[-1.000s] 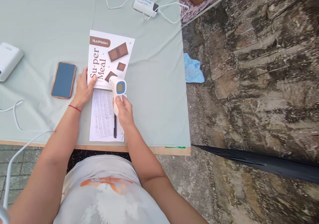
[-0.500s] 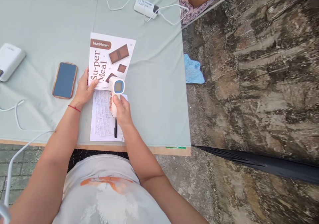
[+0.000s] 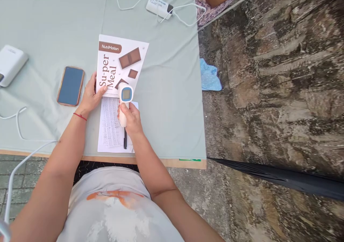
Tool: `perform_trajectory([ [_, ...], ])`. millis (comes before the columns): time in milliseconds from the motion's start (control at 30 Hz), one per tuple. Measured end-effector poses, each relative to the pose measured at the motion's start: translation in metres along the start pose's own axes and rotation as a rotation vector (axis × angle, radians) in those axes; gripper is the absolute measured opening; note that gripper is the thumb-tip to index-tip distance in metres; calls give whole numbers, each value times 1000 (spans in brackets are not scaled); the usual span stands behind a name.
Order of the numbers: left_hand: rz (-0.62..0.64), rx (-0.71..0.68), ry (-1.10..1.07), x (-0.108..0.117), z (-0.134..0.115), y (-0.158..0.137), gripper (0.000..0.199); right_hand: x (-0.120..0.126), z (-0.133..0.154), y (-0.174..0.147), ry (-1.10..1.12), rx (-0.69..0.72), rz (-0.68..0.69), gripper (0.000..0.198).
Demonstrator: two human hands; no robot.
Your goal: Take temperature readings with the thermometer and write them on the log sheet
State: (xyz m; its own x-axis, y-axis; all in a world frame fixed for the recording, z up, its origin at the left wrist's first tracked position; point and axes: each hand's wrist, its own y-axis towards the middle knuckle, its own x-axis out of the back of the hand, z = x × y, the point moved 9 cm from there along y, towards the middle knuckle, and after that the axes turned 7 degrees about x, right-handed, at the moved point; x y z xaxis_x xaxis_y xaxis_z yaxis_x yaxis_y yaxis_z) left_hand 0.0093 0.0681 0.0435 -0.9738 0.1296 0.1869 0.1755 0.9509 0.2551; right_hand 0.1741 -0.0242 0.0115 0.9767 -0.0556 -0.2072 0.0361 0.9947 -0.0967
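Observation:
My left hand [image 3: 92, 95] grips the near left edge of a white box [image 3: 125, 55] printed "NutriMotion Su-per Meal" with brown chocolate pieces, its thumb on the front face. In my right hand [image 3: 130, 118] is a white handheld infrared thermometer [image 3: 125, 93] with a blue-rimmed grey screen facing up; my fingers wrap its handle. The thermometer's head overlaps the box's lower edge in view; whether they touch I cannot tell. Below the box lie sheets of paper [image 3: 109, 127] covered in small writing. A black pen [image 3: 125, 140] rests on them beneath my right hand.
Left of the box lies a phone [image 3: 70, 86], with a white power bank [image 3: 12, 64] farther left. Another power bank [image 3: 159, 7] with a white cable sits at the back. The pale green tablecloth [image 3: 172, 120] ends at the right, beside a blue cloth [image 3: 209, 75] and stone wall [image 3: 282, 73].
The thermometer has tilted slightly, its head shifting a little left against the box. Both hands keep their hold, and the whole view has shifted very slightly.

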Motion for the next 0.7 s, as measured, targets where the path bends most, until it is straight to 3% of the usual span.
perform_trajectory([
  [133, 6, 35, 33, 0, -1, -1, 82, -1, 7, -4, -26, 5, 0, 69],
  [333, -15, 77, 50, 2, 11, -2, 95, 16, 26, -22, -109, 50, -75, 63],
  [700, -82, 66, 126, 14, 14, -3, 95, 44, 39, -47, -147, 98, -149, 56],
])
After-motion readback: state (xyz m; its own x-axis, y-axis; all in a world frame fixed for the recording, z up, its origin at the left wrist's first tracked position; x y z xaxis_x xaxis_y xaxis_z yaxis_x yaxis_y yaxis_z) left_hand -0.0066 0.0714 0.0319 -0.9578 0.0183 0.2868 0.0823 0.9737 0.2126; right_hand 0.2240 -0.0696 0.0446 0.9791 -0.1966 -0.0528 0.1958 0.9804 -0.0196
